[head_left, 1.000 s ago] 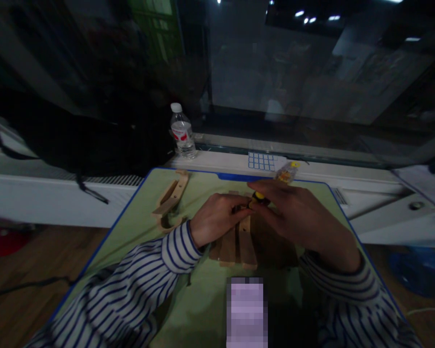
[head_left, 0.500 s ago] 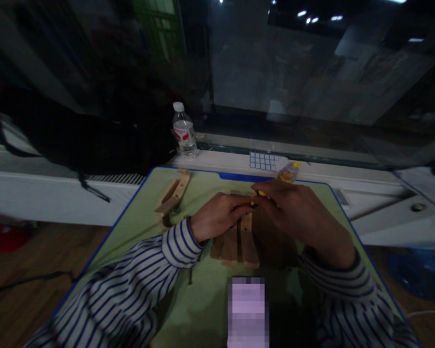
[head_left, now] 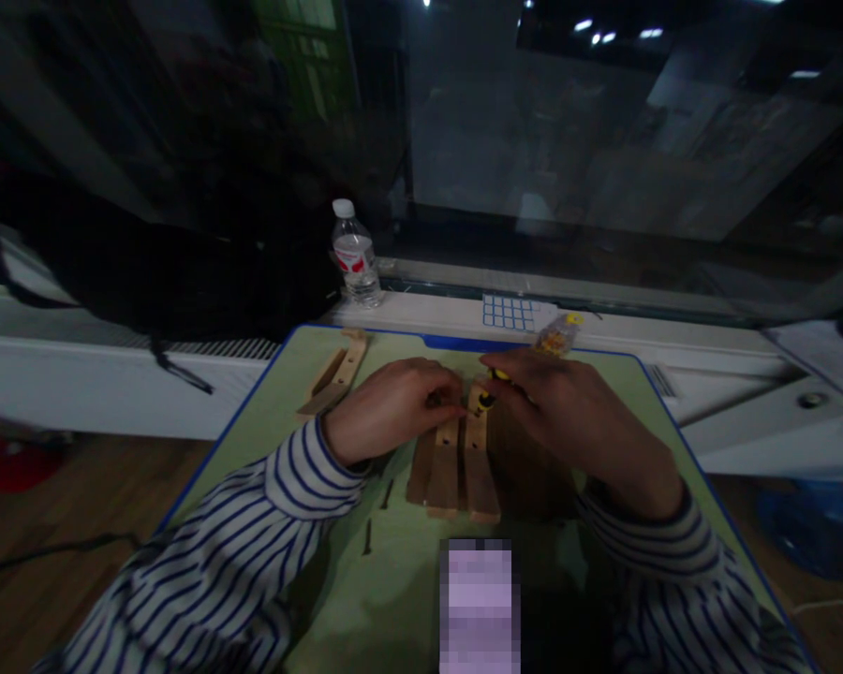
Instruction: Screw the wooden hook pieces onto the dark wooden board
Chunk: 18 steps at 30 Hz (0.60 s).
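Note:
Several wooden slats [head_left: 456,463] lie side by side on a green mat [head_left: 407,571]. My right hand [head_left: 569,412] is closed round a small yellow-and-black screwdriver [head_left: 488,391], whose tip points down at the far end of a slat. My left hand [head_left: 393,407] sits just left of it, fingers pinched together near the tool's tip; what they hold is too small to make out. Both sleeves are striped blue and white.
A curved wooden piece [head_left: 337,374] lies at the mat's far left. Two dark screws [head_left: 376,515] rest on the mat near my left sleeve. A water bottle [head_left: 355,255], a blue grid sheet [head_left: 512,314] and a small bag of yellow parts [head_left: 554,335] stand on the white ledge behind.
My left hand has drawn back to the left, uncovering more of the slats and the screws on the mat. The right hand has stayed on the screwdriver.

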{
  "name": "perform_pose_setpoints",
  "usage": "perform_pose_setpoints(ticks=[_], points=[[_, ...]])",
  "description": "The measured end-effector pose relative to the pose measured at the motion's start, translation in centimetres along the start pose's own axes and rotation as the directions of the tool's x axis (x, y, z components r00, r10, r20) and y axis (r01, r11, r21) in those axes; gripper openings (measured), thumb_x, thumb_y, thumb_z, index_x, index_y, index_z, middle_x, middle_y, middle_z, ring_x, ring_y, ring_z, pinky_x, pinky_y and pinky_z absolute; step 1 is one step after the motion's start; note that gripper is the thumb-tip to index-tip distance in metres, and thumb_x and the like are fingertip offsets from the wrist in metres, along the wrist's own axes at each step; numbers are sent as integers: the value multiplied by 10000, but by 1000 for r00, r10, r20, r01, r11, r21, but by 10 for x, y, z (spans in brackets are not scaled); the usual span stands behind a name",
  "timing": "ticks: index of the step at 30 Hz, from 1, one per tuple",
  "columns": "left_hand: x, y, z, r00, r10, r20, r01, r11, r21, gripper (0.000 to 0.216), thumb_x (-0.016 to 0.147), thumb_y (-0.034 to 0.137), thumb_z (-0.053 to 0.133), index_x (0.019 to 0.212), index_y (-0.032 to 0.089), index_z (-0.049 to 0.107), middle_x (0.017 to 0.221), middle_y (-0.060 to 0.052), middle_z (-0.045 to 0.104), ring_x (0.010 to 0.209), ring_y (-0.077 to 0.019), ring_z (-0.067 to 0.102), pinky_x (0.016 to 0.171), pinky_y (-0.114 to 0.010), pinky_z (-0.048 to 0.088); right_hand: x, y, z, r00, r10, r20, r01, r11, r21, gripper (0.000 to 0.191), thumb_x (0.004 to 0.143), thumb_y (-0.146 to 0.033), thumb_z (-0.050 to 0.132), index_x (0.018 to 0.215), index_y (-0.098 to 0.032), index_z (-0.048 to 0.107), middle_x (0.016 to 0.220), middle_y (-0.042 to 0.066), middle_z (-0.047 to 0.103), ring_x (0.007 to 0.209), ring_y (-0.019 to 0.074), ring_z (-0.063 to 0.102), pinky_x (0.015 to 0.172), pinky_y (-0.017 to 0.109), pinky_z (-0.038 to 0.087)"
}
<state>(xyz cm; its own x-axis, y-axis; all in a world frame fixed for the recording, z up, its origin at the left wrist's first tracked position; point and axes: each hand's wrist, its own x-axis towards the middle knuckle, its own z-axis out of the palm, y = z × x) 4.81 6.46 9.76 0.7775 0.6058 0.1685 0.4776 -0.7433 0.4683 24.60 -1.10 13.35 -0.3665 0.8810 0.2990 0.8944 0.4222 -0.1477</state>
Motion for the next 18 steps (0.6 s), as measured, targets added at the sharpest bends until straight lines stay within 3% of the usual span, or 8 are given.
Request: perform_pose_setpoints(ticks=[4, 7, 13, 18], points=[[3, -10, 7, 985, 59, -159, -48, 996, 69, 421, 795, 389, 647, 1152, 177, 583, 1160, -96, 594, 1089, -236, 545, 932, -368, 436, -1, 0, -2, 999, -11, 40, 11, 1000, 5, 338, 929, -281, 424, 1221, -162, 546, 1129, 112, 673, 990, 259, 652, 850, 440, 519], [13, -20, 15, 972, 138, -192, -140, 990, 4, 537, 803, 365, 646, 1283, 186, 487, 1352, -108, 481, 1262, -247, 426, 1054, -400, 350, -1, 1, -3, 999, -20, 49, 19, 999, 27, 337, 930, -276, 415, 1230, -174, 530, 1176, 109, 649, 1035, 258, 631, 869, 439, 512], [36, -26, 25, 951, 308, -16, -292, 883, -367, 361, 920, 264, 477, 1273, 195, 507, 1267, -66, 584, 1150, -162, 550, 988, -291, 421, -4, 1, -8, 994, -20, 108, 10, 996, 90, 316, 925, -240, 420, 1208, -164, 539, 1119, 92, 663, 1021, 228, 630, 877, 415, 515], [37, -25, 30, 955, 296, -10, -275, 874, -401, 293, 940, 253, 435, 1175, 184, 597, 1132, -65, 657, 1025, -151, 616, 876, -257, 469, -3, 3, -10, 994, -9, 106, -4, 992, 124, 360, 923, -211, 438, 1279, -215, 487, 1125, 60, 666, 952, 189, 652, 838, 381, 540]])
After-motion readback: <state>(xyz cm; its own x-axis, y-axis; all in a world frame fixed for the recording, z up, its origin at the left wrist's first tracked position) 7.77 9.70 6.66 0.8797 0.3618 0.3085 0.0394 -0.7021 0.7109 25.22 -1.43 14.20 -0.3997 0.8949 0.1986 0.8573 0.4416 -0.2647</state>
